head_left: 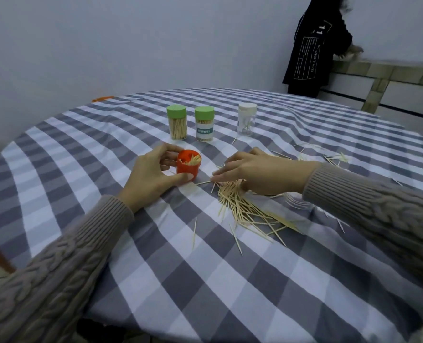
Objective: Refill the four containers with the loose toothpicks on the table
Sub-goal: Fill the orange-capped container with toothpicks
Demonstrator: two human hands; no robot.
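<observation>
Left hand (153, 175) curled around open orange container (188, 165), toothpicks poking out. Right hand (260, 173) flat, fingers straight on loose toothpick pile (245, 206) just beside. Behind, upright on checked tablecloth (81, 149): two green-lidded jars (176, 122), one near-empty white-lidded jar (247, 118).

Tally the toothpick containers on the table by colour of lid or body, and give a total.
Green-lidded containers: 2
White-lidded clear container: 1
Red open container, held by the left hand: 1
Total: 4
</observation>
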